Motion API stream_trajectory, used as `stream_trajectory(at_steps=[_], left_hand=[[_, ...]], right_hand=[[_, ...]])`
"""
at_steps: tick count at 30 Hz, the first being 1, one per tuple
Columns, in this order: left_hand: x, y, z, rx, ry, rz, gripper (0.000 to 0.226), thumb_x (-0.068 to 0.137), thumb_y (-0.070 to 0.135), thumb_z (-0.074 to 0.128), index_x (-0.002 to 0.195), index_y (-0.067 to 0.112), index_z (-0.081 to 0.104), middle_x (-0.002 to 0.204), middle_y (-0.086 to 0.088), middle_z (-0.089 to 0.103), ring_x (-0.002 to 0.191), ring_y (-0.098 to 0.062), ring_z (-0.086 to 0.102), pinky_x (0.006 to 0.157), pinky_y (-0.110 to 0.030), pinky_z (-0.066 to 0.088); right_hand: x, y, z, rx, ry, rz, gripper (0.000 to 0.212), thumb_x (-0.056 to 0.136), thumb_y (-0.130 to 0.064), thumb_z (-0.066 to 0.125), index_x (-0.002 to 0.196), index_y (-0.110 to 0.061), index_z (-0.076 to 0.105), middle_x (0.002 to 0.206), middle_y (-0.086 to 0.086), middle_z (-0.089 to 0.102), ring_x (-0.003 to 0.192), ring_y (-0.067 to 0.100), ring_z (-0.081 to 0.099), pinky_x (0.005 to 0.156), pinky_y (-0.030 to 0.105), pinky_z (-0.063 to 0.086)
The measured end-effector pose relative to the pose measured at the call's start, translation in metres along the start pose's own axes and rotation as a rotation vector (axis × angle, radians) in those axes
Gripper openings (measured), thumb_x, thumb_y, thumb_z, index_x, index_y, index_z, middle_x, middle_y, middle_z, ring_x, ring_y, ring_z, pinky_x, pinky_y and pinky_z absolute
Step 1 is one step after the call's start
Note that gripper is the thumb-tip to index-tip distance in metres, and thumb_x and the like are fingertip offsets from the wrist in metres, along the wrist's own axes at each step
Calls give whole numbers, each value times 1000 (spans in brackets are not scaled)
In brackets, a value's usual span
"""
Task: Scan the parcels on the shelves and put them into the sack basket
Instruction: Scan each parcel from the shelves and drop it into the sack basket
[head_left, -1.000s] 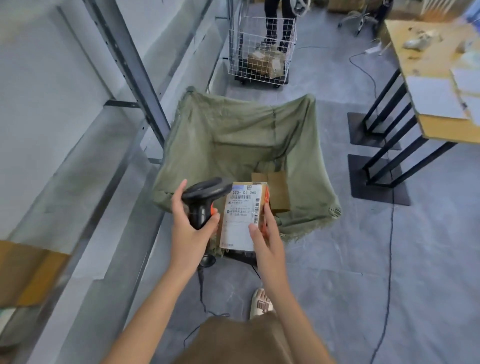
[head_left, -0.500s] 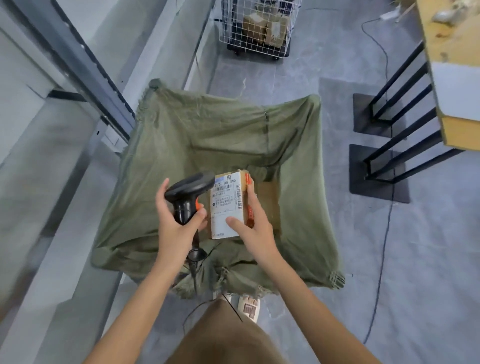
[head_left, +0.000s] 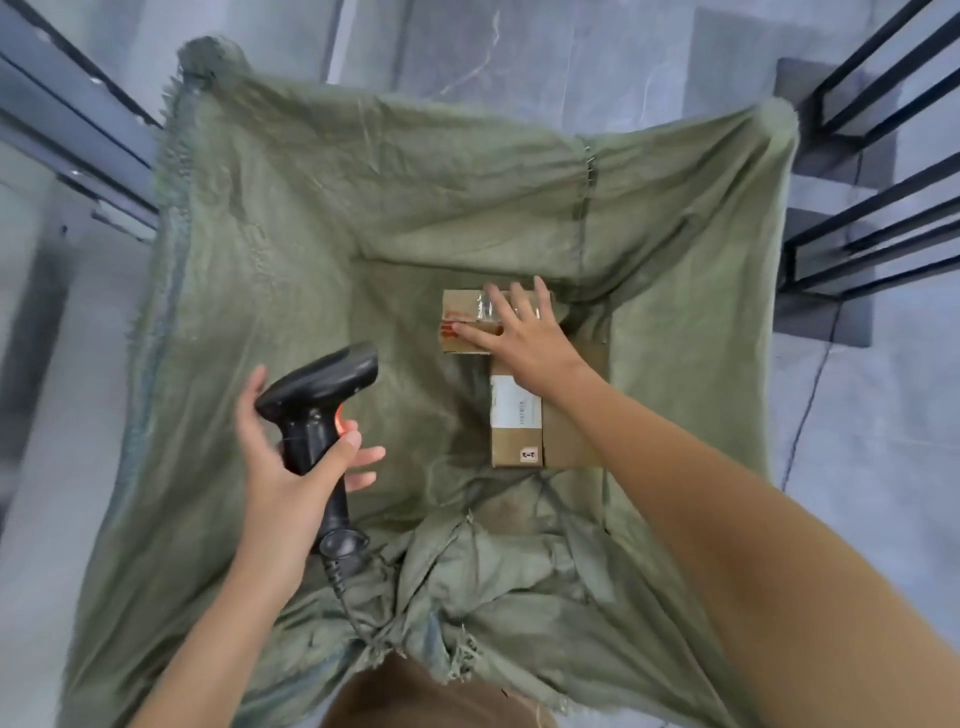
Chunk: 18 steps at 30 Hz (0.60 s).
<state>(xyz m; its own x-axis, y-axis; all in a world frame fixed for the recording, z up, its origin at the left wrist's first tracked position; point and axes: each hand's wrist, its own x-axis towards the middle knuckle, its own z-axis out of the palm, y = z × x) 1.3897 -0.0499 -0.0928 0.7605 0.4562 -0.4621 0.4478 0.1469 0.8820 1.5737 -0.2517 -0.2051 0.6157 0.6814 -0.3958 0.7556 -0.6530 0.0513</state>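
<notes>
Sack basket (head_left: 322, 218), lined in green cloth, is filling most of the head view, and two parcels are lying on its floor toward the right: a larger labelled box (head_left: 545, 431) and, touching its far end, a smaller taped box (head_left: 467, 322). We are resting our right hand (head_left: 524, 338) on the smaller box with fingers spread straight. Our left hand (head_left: 291, 467) is gripping the black barcode scanner (head_left: 317, 410) by its handle above the basket's near left side.

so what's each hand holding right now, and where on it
Left hand grips the black scanner by its handle. Right hand holds nothing; its spread fingers lie on the taped parcel.
</notes>
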Motion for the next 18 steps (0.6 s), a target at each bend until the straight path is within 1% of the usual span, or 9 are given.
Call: stream_trajectory(at_steps=[1,2,4,6,10,12,13,16,18], left_hand=[[3,-2,-1,6,-9,-7,86,90,-3,68,135,59,30,99,-2,75,77,-31,77,65,-31,63],[5,-3,-3,14,-20,-10,87,90,-2,69,134,62,30,100,-2,75,77,-32,77,64,-31,63],[10,-2,-4,38,-44,-11,88,89,0,70,126,72,33,101,-1,75,78,-32,77,64,-30,63],[14,-3,-4,56,-64,-16,89,89,1,69,122,75,34,103,-1,75,78,-33,77,65,-31,63],[17,-7,-2,68,-84,-51,91,89,0,69,127,73,31,103,-1,75,79,-34,77,65,-31,63],[18,-8,-1,62,-86,-75,91,88,-1,69,131,70,30,102,-2,76,78,-33,77,65,-31,63],[18,-8,-1,58,-85,-86,91,88,-2,68,133,67,30,101,-2,76,77,-32,77,64,-31,63],[19,-8,0,51,-87,-111,91,87,-1,68,140,61,28,100,-4,77,77,-32,77,64,-30,63],[21,-8,-1,46,-88,-121,92,84,2,70,143,59,27,99,-4,77,76,-31,77,64,-29,62]], right_hand=[[5,4,6,-5,-6,30,96,90,-4,59,158,-42,3,164,25,3,148,49,11,118,67,-2],[9,8,12,-5,-7,52,97,90,-4,59,158,-42,3,164,25,3,148,49,12,118,67,-2],[10,15,25,-6,-6,58,97,89,-3,61,158,-41,5,164,26,4,148,50,12,118,65,-4],[7,20,38,2,-5,69,97,88,-2,61,159,-40,6,164,25,2,149,50,9,119,63,-6],[4,21,55,60,5,99,94,89,-2,53,160,-34,1,166,22,-9,152,46,-6,119,55,-13],[7,19,60,83,-3,117,90,91,-3,50,160,-32,-1,166,20,-10,152,44,-9,118,54,-15],[9,18,60,99,-1,127,86,93,-8,49,160,-31,-1,166,20,-9,152,44,-9,118,53,-15],[17,19,61,165,11,138,67,104,-36,38,160,-29,2,167,17,-4,153,39,-7,120,50,-16],[20,26,63,230,-18,164,63,106,-46,31,161,-28,4,168,13,-2,154,35,-6,118,45,-18]])
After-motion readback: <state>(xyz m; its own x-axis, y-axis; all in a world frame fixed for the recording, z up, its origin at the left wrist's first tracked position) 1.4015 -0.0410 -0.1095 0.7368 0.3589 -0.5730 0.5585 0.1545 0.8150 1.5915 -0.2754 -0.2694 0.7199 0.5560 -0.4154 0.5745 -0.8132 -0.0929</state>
